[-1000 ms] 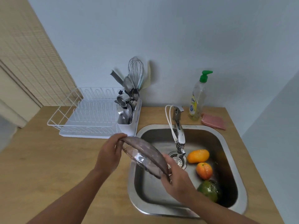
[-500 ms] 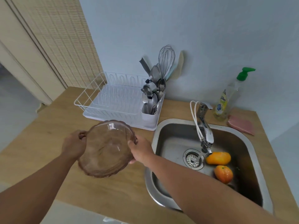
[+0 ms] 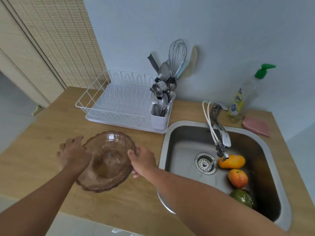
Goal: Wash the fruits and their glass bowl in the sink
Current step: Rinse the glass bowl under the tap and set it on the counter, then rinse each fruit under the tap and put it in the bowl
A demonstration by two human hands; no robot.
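The tinted glass bowl (image 3: 109, 160) is upright over the wooden counter (image 3: 42, 133), left of the sink (image 3: 265, 143). My left hand (image 3: 73, 155) grips its left rim and my right hand (image 3: 143, 159) grips its right rim. I cannot tell whether the bowl touches the counter. In the sink lie a yellow-orange mango (image 3: 232, 161), a red-orange fruit (image 3: 237, 178) and a green fruit (image 3: 243, 198). Water runs from the tap (image 3: 221, 135) toward the drain (image 3: 205, 163).
A white dish rack (image 3: 122, 103) with a cutlery holder (image 3: 160, 114) full of utensils stands behind the bowl. A dish soap bottle (image 3: 238, 101) and a pink sponge (image 3: 255, 127) sit behind the sink by the wall.
The bowl went from tilted over the sink to upright over the counter on the left, held by both hands. In the last half second it lowered slightly.
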